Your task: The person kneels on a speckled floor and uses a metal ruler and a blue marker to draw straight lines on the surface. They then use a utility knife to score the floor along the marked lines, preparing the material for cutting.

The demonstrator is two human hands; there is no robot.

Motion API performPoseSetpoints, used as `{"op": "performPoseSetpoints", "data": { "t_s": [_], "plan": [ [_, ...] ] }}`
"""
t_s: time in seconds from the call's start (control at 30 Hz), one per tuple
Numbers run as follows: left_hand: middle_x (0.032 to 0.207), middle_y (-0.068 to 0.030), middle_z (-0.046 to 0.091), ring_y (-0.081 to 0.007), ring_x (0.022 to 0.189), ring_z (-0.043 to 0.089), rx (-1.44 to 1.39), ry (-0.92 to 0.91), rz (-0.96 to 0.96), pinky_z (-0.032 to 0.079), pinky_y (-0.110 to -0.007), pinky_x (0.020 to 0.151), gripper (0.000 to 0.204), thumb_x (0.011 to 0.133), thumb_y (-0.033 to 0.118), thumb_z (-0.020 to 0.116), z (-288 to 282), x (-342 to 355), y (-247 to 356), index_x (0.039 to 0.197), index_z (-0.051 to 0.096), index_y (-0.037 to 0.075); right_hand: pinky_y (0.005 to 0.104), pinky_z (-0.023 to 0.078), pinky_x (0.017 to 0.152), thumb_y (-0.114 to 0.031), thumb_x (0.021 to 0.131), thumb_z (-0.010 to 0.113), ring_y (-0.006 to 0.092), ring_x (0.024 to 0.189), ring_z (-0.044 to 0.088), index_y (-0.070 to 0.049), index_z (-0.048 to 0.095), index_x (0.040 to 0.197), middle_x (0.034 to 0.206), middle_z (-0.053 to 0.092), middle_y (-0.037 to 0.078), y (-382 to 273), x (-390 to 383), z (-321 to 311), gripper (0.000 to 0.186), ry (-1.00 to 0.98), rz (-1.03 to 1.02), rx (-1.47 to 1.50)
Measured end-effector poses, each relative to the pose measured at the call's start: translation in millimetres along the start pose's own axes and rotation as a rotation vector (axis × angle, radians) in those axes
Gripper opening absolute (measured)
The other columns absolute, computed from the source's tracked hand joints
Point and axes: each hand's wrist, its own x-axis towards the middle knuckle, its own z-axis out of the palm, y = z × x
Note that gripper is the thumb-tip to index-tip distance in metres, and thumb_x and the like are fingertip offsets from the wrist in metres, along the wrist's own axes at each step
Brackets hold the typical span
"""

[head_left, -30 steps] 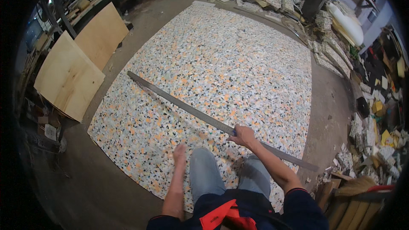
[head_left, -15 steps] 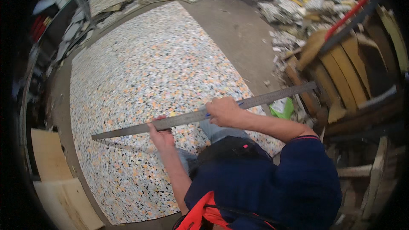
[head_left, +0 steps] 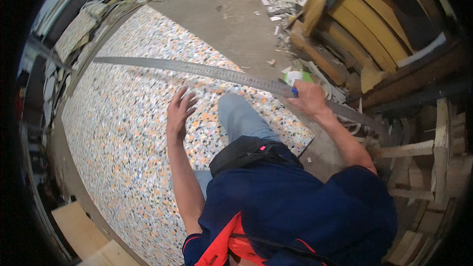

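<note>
A long metal ruler (head_left: 217,72) stretches across a large speckled foam sheet (head_left: 148,167), its far end near the sheet's left edge and its other end past the right edge. Toward its right part, my right hand (head_left: 309,99) is closed around the ruler. A small blue item (head_left: 294,91), perhaps a pen, sticks out at those fingers; its kind is hard to make out. My left hand (head_left: 180,113) is over the sheet, below the ruler and apart from it, fingers spread and holding nothing. My jeans-clad knee (head_left: 236,108) is on the sheet between my hands.
Stacked yellow-brown foam pieces (head_left: 364,19) stand at the far right, beside a wooden frame (head_left: 438,148). A green and white bag (head_left: 298,77) lies just past the ruler. Foam scraps (head_left: 283,7) litter the floor beyond. Pale boards (head_left: 81,226) lie at the lower left.
My left hand has let go of the ruler. My right hand has moved right with it, and the ruler's left end has swung farther away. My view and body have shifted right.
</note>
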Motion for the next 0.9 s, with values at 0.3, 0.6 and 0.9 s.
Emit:
{"op": "performPoseSetpoints", "data": {
  "t_s": [0.3,0.6,0.9],
  "plan": [
    [0.113,-0.0218,0.070,-0.0394,0.107,0.064,1.029,0.233,-0.212,0.049,-0.047,0.096,0.042,0.082,0.026,0.081,-42.0,-207.3,-155.4,0.116,0.074,0.002,0.0516,0.058,0.078,-0.028,0.083,0.081,0.0415,0.090,0.072,0.000,0.068,0.099,0.095,0.073,0.023,117.5,-2.6,189.1,0.034,-0.292,0.391,0.011],
    [0.093,-0.0152,0.067,-0.0362,0.090,0.062,1.108,0.280,-0.114,0.049,-0.049,0.083,0.014,0.079,0.014,0.078,26.1,-246.8,-151.7,0.091,0.074,0.007,0.0542,0.055,0.086,-0.026,0.083,0.079,0.0451,0.100,0.070,0.005,0.059,0.117,0.102,0.071,0.027,177.5,-49.5,253.1,0.050,-0.529,0.426,0.046],
    [0.079,-0.0177,0.064,-0.0404,0.080,0.063,0.857,0.283,-0.262,0.049,-0.048,0.073,0.016,0.088,0.016,0.071,67.8,-230.4,-116.7,0.085,0.067,0.001,0.0558,0.052,0.085,-0.024,0.078,0.074,0.0482,0.097,0.067,0.005,0.064,0.103,0.099,0.070,0.029,184.8,-62.0,241.6,0.039,-0.431,0.352,0.129]
  ]
}}
